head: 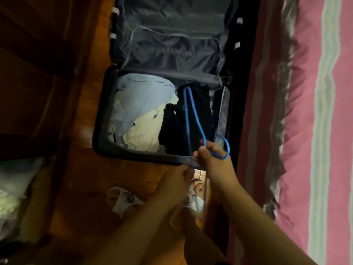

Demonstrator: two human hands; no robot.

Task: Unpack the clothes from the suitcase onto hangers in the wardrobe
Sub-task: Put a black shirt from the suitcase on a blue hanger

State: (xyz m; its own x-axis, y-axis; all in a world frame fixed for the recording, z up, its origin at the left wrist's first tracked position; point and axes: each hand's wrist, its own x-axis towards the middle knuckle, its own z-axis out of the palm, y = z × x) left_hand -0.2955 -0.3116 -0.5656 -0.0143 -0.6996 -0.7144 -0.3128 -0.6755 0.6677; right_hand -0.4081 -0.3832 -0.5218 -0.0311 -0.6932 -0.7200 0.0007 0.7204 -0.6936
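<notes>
An open dark suitcase [107, 119] lies on the wooden floor. Its near half holds a light blue garment [141, 96], a cream garment [141, 134] and dark clothes [172, 127]. A blue plastic hanger [188, 115] hangs over the dark clothes, its hook curling to the right. My right hand [212, 157] grips the hanger at its neck, above the suitcase's near edge. My left hand [175, 178] is just left of it with curled fingers near the hanger's lower part; whether it holds anything is unclear.
A bed with a pink and white striped cover [315, 111] runs along the right. Dark wooden furniture [38, 64] stands at the left, with pale clothes [13, 188] below it. A white sandal [122, 199] lies on the floor near my feet.
</notes>
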